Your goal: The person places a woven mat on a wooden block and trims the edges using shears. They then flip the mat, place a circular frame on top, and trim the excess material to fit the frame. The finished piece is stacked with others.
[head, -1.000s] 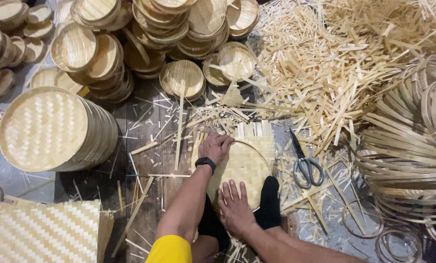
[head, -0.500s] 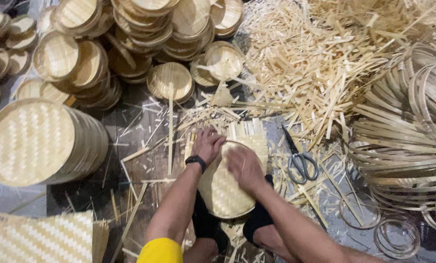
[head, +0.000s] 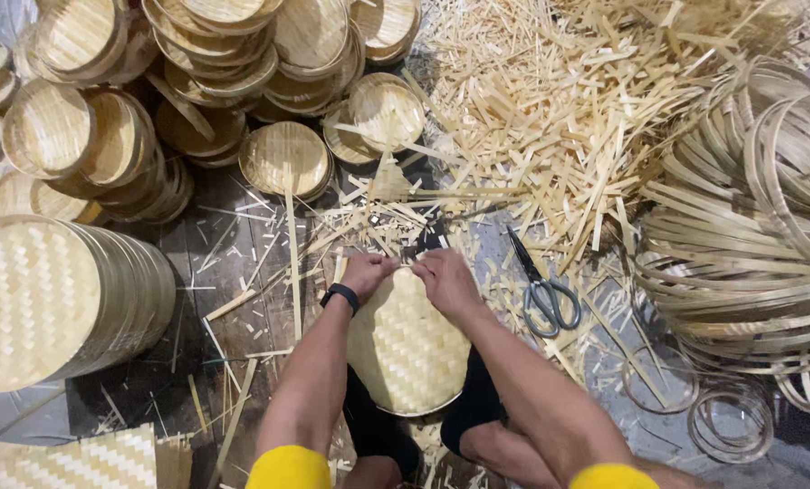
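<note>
Both hands pinch the top rim of a round woven bamboo tray at centre frame. The left hand and right hand each clamp it. Scissors lie just right.

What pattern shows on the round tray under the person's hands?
A pale, checked basket-weave on the round tray, clearest in the head view.

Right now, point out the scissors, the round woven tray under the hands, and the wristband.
scissors (head: pixel 542 292), head view, on the pivot just above the grey handles.
round woven tray (head: pixel 407 349), head view, on its woven middle.
wristband (head: pixel 340 296), head view, on the black band at the left wrist.
</note>
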